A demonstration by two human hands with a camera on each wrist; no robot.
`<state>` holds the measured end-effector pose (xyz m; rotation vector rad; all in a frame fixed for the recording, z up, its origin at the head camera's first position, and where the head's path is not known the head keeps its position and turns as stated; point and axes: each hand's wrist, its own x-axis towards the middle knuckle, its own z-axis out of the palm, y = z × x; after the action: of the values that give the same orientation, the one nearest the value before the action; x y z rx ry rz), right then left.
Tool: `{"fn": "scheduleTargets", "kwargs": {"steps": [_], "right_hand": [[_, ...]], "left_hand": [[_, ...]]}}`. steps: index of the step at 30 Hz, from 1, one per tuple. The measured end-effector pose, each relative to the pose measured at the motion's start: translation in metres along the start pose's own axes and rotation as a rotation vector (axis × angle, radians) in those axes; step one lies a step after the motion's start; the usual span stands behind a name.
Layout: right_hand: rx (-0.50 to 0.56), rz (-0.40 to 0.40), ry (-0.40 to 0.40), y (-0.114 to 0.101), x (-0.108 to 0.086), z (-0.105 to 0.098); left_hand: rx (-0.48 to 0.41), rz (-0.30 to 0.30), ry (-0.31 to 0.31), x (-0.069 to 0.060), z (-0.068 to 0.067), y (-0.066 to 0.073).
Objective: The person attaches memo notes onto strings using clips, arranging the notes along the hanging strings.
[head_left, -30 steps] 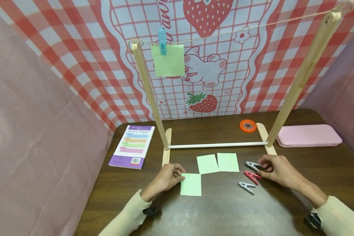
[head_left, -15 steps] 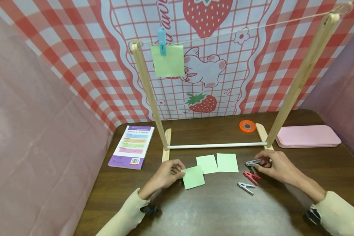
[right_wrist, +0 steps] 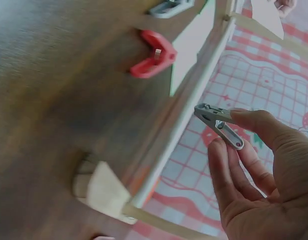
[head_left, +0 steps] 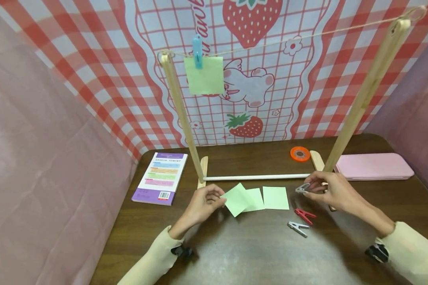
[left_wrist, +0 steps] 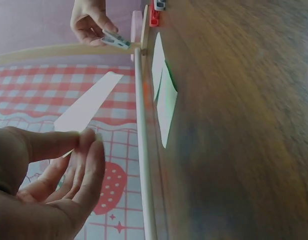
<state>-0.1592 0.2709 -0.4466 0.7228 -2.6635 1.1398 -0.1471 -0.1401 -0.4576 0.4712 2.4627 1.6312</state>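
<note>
My left hand (head_left: 206, 204) pinches a green sticky note (head_left: 237, 200) by one edge, lifted off the table. In the left wrist view that note (left_wrist: 86, 105) stands out from between thumb and fingers. A grey clothespin (right_wrist: 219, 122) is held by its handle end in my right hand (head_left: 337, 192). Two more green notes, one partly covered (head_left: 257, 198) and one in full view (head_left: 276, 198), lie on the table. Near the right hand lie a red clothespin (head_left: 304, 216) and a second grey clothespin (head_left: 298, 228). Above, a blue clothespin (head_left: 197, 53) clips another note (head_left: 205, 77) to the string (head_left: 271, 42).
The string spans two wooden posts, left (head_left: 181, 114) and right (head_left: 369, 89), joined low down by a white rod (head_left: 253, 177). A book (head_left: 160, 178) lies at left. An orange disc (head_left: 300, 154) and a pink case (head_left: 374, 166) lie at the back right.
The left hand has raised its note from the table, turning it and moving it up and forward. The right hand has picked up the far grey clothespin and lifted it slightly.
</note>
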Motion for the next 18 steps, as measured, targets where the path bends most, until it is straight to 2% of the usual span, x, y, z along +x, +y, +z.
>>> {"fn": "scheduleTargets", "kwargs": {"steps": [5, 9, 13, 18], "right_hand": [[0.004, -0.025, -0.031, -0.014, 0.013, -0.009], [-0.024, -0.064, -0.016, -0.025, 0.025, -0.014], [-0.028, -0.094, -0.003, -0.038, 0.037, -0.017], [-0.045, -0.137, 0.0, -0.054, 0.053, -0.021]], "left_hand": [[-0.074, 0.039, 0.099, 0.006, 0.003, 0.003], [-0.157, 0.083, 0.164, 0.011, 0.006, 0.008], [-0.229, 0.109, 0.199, 0.015, 0.01, 0.012], [-0.275, 0.146, 0.227, 0.021, 0.014, 0.016]]}}
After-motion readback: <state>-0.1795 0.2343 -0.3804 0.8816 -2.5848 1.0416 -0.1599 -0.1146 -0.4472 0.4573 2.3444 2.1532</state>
